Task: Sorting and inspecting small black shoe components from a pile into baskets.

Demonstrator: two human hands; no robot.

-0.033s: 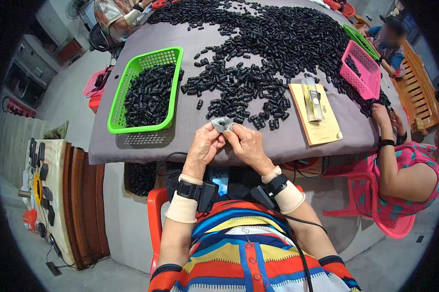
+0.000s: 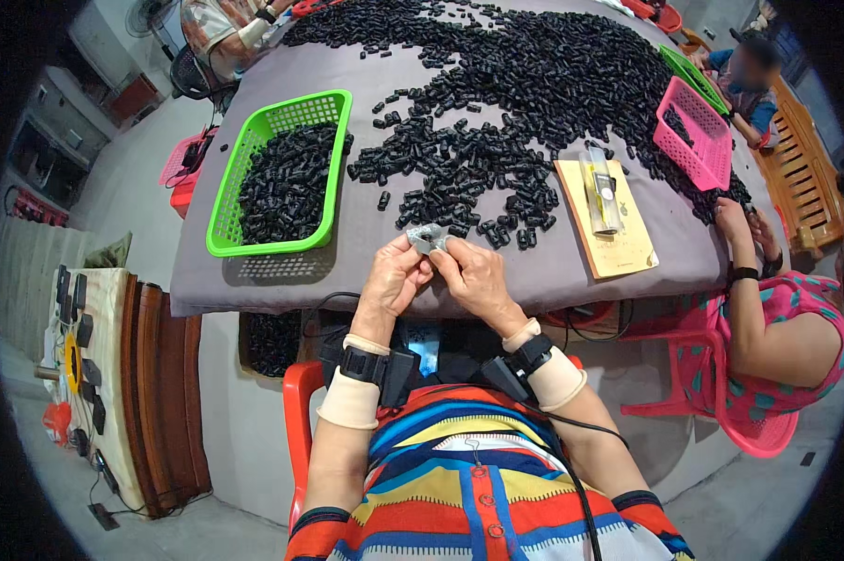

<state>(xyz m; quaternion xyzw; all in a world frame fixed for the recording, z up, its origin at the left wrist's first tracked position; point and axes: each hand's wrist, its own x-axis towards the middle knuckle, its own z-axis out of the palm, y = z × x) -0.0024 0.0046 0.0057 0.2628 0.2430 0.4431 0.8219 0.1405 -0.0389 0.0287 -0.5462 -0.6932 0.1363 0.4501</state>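
Between both hands, at the table's near edge, is a small crumpled piece of greyish see-through plastic (image 2: pixel 426 237) with a dark spot in it. My left hand (image 2: pixel 391 278) pinches its left side with thumb and fingers. My right hand (image 2: pixel 478 280) grips the right side, thumb on top. Whether anything lies inside the plastic is too small to tell. Just beyond my fingers spreads a loose heap of short black plastic parts (image 2: pixel 459 178). To the left stands a bright green basket (image 2: pixel 218 245) with many of the same parts in it.
A yellowish notebook (image 2: pixel 627 257) with a clear-cased tool (image 2: pixel 601 192) on it lies right of my hands. Farther right are a pink basket (image 2: pixel 716 159) and a co-worker's hands (image 2: pixel 740 224) at the parts. Cables hang below the table's edge (image 2: pixel 244 304).
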